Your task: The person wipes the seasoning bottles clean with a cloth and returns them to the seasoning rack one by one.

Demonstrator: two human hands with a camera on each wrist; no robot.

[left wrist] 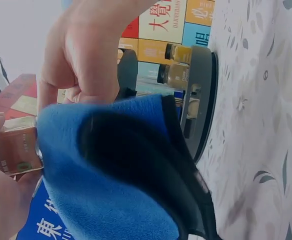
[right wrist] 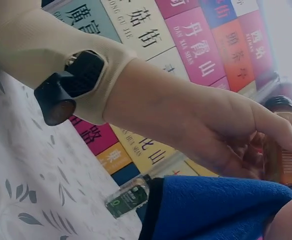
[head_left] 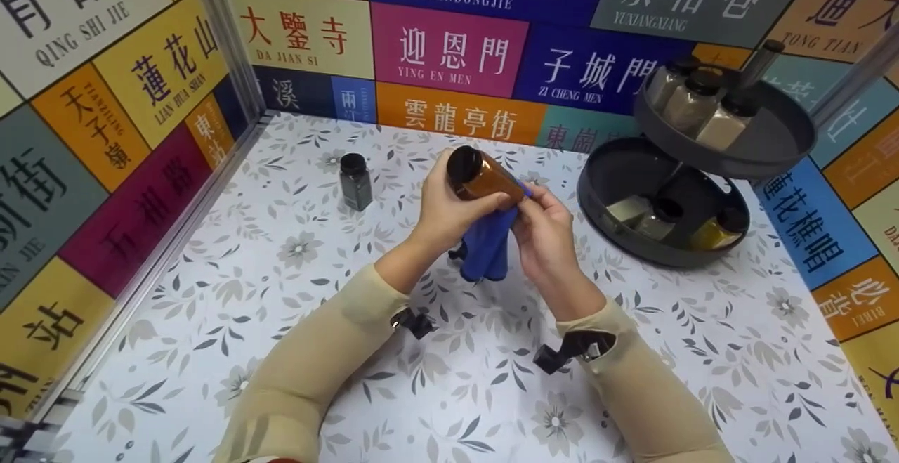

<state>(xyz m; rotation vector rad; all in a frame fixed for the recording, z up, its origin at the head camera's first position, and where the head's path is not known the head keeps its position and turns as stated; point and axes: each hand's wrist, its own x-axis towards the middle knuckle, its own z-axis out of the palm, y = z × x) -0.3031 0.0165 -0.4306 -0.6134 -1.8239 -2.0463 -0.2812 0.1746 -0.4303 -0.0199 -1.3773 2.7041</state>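
Note:
My left hand (head_left: 449, 203) grips a spice jar (head_left: 488, 180) with a black lid and orange-brown contents. The jar is tilted, lid toward the upper left. With my right hand (head_left: 551, 238) I pinch a blue cloth (head_left: 488, 242) at the jar's base, and the rest of it hangs below. In the left wrist view the cloth (left wrist: 106, 190) fills the middle, next to the jar's labelled side (left wrist: 16, 150). The right wrist view has my left hand (right wrist: 231, 125) around the jar (right wrist: 291, 167), above the cloth (right wrist: 211, 205).
A jar with dark contents (head_left: 356, 185) stands on the flower-patterned table (head_left: 295, 252) at the left. To the right is a two-tier black rack (head_left: 664, 256) with several spice jars on its trays. Printed panels (head_left: 449, 52) wall the table at the back and sides.

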